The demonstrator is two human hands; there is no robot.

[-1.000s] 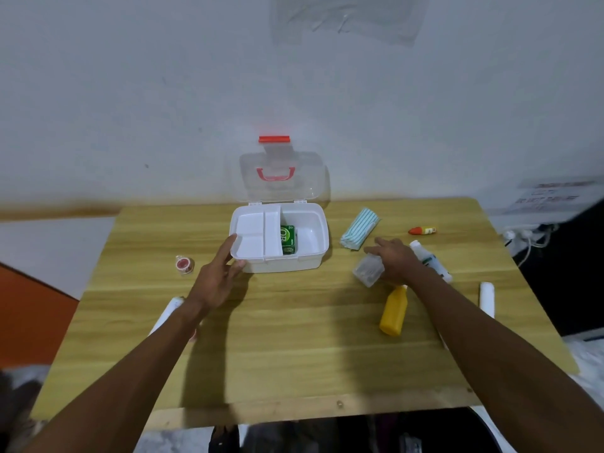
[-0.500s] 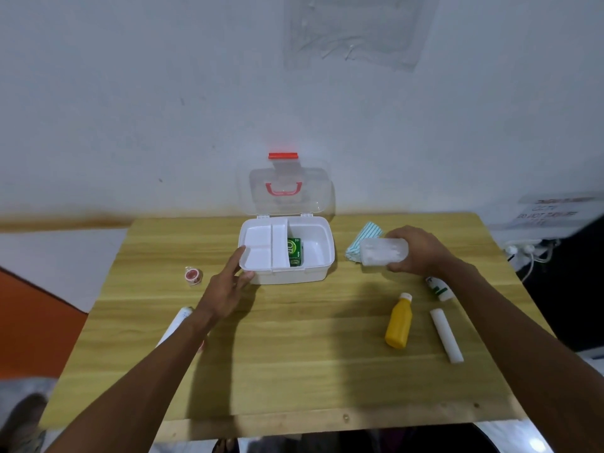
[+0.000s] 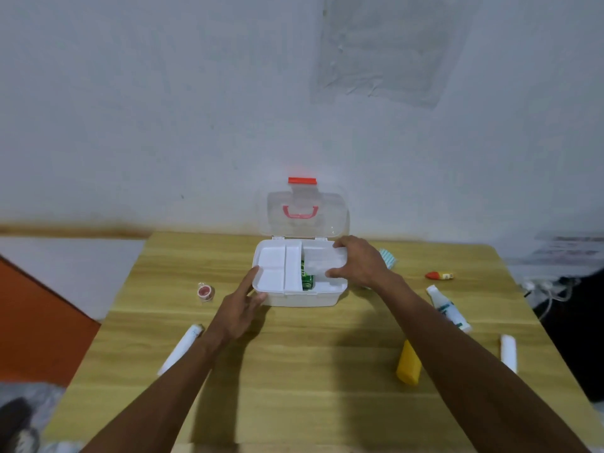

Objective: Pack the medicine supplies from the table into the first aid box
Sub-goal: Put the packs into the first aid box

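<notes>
The white first aid box (image 3: 304,299) stands open at the table's far middle, its clear lid (image 3: 305,212) with a red handle leaning back. A green packet (image 3: 306,280) lies inside beside the white divider tray. My right hand (image 3: 361,263) grips a translucent white packet (image 3: 322,261) over the box's right compartment. My left hand (image 3: 243,304) rests with straight fingers against the box's front left corner. On the table lie a yellow bottle (image 3: 408,366), a white and green tube (image 3: 449,308), a white roll (image 3: 509,353), a small red and yellow tube (image 3: 439,275), a tape roll (image 3: 206,291) and a white tube (image 3: 181,349).
A striped blue and white pack (image 3: 389,258) peeks out behind my right hand. The wooden table (image 3: 294,371) stands against a white wall. Cables and a socket (image 3: 542,286) lie off the right edge, an orange surface (image 3: 36,322) off the left.
My right hand picked the translucent packet up from the table and carried it left over the box. My left hand stayed at the box's corner.
</notes>
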